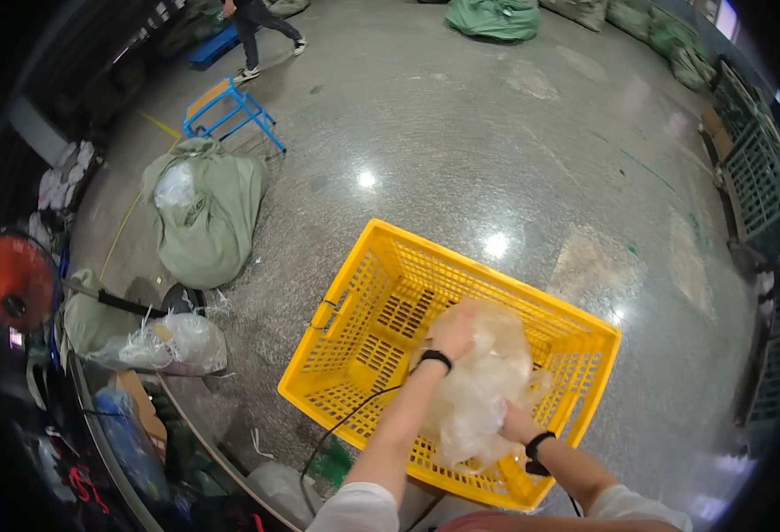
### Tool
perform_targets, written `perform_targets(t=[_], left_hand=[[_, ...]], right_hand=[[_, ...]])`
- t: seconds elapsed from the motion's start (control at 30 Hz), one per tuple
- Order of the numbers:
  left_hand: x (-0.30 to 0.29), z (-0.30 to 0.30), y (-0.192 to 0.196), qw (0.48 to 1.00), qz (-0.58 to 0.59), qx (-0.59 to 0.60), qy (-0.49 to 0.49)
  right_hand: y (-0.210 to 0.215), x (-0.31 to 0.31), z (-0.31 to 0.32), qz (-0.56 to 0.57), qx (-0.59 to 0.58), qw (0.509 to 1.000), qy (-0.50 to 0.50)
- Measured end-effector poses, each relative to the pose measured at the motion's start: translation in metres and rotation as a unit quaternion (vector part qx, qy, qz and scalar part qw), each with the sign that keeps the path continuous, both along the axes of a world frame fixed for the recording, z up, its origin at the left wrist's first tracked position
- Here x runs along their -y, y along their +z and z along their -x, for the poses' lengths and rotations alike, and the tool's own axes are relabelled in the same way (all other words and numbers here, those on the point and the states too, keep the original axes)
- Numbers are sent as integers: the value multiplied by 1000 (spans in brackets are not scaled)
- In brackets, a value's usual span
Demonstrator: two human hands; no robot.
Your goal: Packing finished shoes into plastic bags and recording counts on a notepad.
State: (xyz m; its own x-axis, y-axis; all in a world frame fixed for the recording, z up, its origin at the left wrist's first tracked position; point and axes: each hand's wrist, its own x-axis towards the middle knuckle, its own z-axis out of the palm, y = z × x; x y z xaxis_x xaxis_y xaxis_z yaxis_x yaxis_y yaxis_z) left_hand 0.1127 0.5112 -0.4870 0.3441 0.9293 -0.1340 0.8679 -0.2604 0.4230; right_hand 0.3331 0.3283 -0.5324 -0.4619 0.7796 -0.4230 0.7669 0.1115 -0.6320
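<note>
A crumpled bundle of clear plastic film (489, 368) lies in the right part of a yellow perforated plastic basket (443, 253). My left hand (454, 332) is at the bundle's upper left side, its fingers blurred and partly lost in the film. Lower down, my right hand (520, 425) has its fingers closed on the film's right edge. Both wrists wear black bands, and a dark cable runs from the left one over the basket's rim. What the film wraps, if anything, cannot be made out.
Left of the basket sit a stuffed green sack (208, 213) and a white plastic bag (181, 344). A blue-framed stool (230, 111) stands beyond them, near a walking person (261, 31). Round orange device (19, 279) at far left; green racks (758, 191) at right; more green sacks (494, 19) at the back.
</note>
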Motion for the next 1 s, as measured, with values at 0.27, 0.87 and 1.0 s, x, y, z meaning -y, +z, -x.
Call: perform_targets(t=[0.27, 0.87, 1.0], left_hand=[[87, 30, -6, 968, 222, -120, -1], [27, 16, -42, 905, 54, 221, 360], [-12, -8, -28, 912, -49, 310, 262]], right_hand=[[9, -6, -9, 89, -16, 956, -278], [105, 32, -31, 14, 319, 946, 63], [135, 31, -37, 214, 307, 925, 61]])
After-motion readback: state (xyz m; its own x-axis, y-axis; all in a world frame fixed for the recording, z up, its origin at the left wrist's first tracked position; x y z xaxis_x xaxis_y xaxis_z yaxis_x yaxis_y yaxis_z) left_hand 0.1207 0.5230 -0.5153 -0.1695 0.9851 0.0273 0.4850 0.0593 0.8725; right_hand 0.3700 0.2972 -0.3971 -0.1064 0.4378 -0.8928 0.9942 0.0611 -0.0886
